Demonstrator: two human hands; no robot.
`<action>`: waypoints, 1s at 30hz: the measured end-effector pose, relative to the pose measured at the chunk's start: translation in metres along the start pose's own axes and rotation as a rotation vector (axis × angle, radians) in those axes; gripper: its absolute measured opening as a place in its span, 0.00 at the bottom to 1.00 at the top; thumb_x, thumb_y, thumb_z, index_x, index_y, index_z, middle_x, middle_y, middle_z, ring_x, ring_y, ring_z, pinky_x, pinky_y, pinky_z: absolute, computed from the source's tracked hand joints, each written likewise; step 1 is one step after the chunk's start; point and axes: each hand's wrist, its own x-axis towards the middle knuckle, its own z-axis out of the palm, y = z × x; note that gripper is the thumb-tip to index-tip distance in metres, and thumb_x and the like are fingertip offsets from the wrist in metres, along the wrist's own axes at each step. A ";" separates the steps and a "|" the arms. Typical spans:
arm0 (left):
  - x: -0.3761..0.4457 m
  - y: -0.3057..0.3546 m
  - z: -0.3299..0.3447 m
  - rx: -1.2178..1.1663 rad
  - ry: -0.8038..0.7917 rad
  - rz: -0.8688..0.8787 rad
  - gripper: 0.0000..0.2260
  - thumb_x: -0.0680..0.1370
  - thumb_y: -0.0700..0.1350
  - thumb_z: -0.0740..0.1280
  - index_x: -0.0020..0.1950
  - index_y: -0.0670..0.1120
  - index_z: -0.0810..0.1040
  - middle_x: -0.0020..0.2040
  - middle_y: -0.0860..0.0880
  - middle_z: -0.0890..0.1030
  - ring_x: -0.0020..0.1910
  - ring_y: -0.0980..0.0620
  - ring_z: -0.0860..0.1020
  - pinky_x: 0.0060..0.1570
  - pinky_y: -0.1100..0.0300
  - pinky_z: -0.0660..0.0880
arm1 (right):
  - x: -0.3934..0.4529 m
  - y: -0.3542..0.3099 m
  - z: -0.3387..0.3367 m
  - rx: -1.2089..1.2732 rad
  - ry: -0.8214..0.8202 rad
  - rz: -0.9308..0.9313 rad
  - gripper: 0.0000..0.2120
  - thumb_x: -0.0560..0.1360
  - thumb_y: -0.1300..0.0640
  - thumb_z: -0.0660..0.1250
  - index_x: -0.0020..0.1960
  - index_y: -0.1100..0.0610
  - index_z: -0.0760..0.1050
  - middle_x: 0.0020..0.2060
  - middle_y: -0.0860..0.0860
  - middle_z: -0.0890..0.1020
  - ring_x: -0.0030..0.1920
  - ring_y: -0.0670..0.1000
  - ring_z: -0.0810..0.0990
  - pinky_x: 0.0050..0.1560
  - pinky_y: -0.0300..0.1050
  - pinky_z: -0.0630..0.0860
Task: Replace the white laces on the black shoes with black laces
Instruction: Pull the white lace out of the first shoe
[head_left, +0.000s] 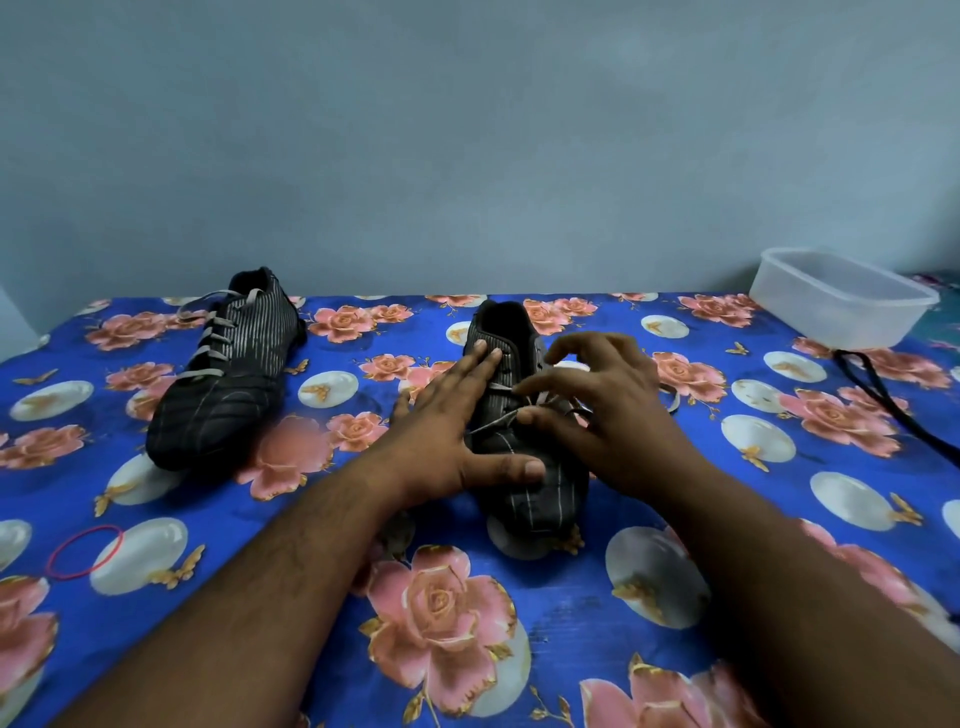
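Note:
A black striped shoe stands mid-table, toe toward me, with a white lace across its eyelets. My left hand lies flat on the shoe's left side, fingers straight, thumb across the toe part. My right hand pinches the white lace between thumb and forefinger over the middle of the shoe. A second black shoe with its white lace threaded lies at the back left. Black laces trail on the cloth at the right.
The table wears a blue flowered cloth. A clear plastic tub sits at the back right corner. A red rubber band lies near the left edge. A plain wall stands behind the table.

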 end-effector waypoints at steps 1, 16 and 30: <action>0.000 0.000 0.000 0.001 0.000 0.000 0.58 0.55 0.81 0.61 0.79 0.67 0.40 0.79 0.69 0.38 0.80 0.62 0.41 0.77 0.36 0.43 | 0.000 0.000 0.002 0.000 -0.018 -0.022 0.16 0.74 0.33 0.62 0.52 0.39 0.83 0.58 0.43 0.76 0.64 0.53 0.69 0.62 0.55 0.64; -0.001 0.000 -0.001 -0.001 -0.007 -0.002 0.59 0.55 0.82 0.61 0.80 0.66 0.41 0.79 0.69 0.38 0.80 0.63 0.42 0.77 0.35 0.43 | 0.003 0.042 -0.018 0.148 0.303 0.337 0.04 0.76 0.43 0.66 0.48 0.42 0.77 0.51 0.49 0.77 0.59 0.58 0.73 0.58 0.50 0.67; 0.000 -0.002 0.001 -0.001 0.003 0.008 0.57 0.56 0.82 0.61 0.80 0.67 0.41 0.79 0.70 0.38 0.80 0.64 0.42 0.78 0.36 0.43 | 0.001 0.004 0.003 0.037 0.005 -0.030 0.14 0.75 0.37 0.63 0.49 0.42 0.82 0.55 0.44 0.77 0.62 0.53 0.70 0.59 0.60 0.68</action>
